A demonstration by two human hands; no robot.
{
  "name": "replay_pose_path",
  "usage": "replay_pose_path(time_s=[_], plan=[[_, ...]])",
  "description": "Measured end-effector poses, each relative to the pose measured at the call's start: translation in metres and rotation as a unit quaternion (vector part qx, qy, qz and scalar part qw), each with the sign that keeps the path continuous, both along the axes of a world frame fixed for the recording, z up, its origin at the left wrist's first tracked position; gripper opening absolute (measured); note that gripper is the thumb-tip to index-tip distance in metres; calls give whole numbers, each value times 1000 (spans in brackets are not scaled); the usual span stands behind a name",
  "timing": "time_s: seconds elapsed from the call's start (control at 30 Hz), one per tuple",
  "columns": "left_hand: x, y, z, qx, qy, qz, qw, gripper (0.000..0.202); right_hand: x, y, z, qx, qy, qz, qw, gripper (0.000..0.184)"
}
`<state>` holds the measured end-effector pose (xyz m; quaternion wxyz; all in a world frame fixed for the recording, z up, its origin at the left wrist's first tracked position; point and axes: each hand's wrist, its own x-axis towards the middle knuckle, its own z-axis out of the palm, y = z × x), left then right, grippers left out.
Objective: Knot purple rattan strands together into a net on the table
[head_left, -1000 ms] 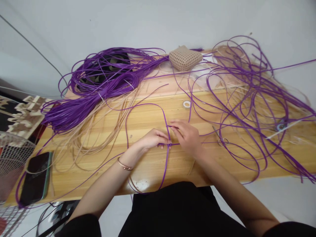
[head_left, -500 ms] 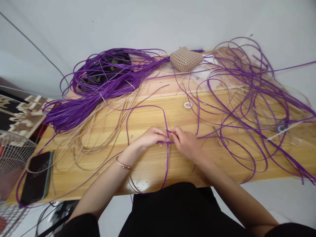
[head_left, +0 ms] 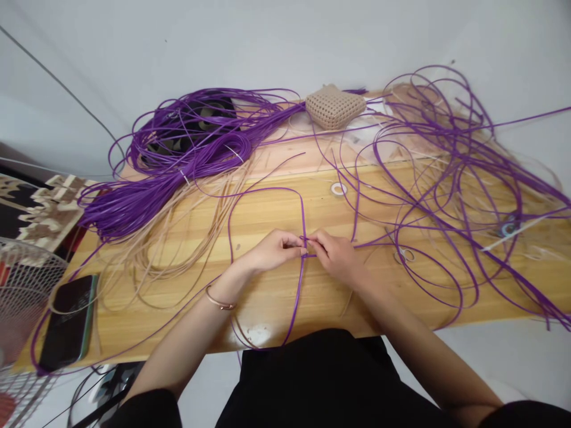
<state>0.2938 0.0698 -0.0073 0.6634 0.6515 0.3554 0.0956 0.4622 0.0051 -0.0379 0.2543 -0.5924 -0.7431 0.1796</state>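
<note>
Near the front middle of a wooden table point(head_left: 276, 214), my left hand point(head_left: 272, 252) and my right hand point(head_left: 336, 255) meet fingertip to fingertip. Both pinch thin purple strands point(head_left: 303, 246) where they cross. One strand runs up from the crossing, loops left and comes back down; another hangs down over the table's front edge. My left wrist wears a thin bangle point(head_left: 217, 302).
A thick bundle of purple strands point(head_left: 178, 148) lies at the back left over beige strands point(head_left: 178, 249). Loose purple loops point(head_left: 446, 178) cover the right side. A woven beige piece point(head_left: 334, 106) sits at the back, a white ring point(head_left: 338, 189) mid-table, a phone point(head_left: 66, 321) at the left.
My right hand has slid left and closed in on my left hand. The crossing of the strands has tightened and shifted slightly toward the back.
</note>
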Motion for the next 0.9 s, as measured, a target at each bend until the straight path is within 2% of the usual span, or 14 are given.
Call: replay_pose_path(time_s=[0.1, 0.23, 0.33, 0.43, 0.53, 0.67, 0.8, 0.9], plan=[[1, -1, 2, 0, -23, -7, 1000, 9, 0, 0, 2, -2, -18, 3, 1000, 18], [3, -3, 2, -27, -47, 17, 998, 3, -1, 0, 4, 0, -27, -2, 1000, 19], [4, -4, 2, -36, -59, 11, 998, 6, 0, 0, 3, 2, -6, -7, 1000, 18], [4, -6, 3, 21, -51, 0, 998, 6, 3, 0, 4, 7, 35, -5, 999, 18], [2, -9, 7, 142, -28, -6, 989, 3, 6, 1, 6, 2, 99, 6, 995, 16], [3, -13, 11, 250, 5, -13, 968, 7, 9, 4, 9, -55, 175, 30, 983, 12], [5, -14, 10, 256, -5, 9, 967, 7, 9, 4, 10, -70, 201, 23, 977, 11], [6, -12, 8, 232, -4, 29, 972, 4, 5, -1, 12, -22, 207, -86, 974, 12]])
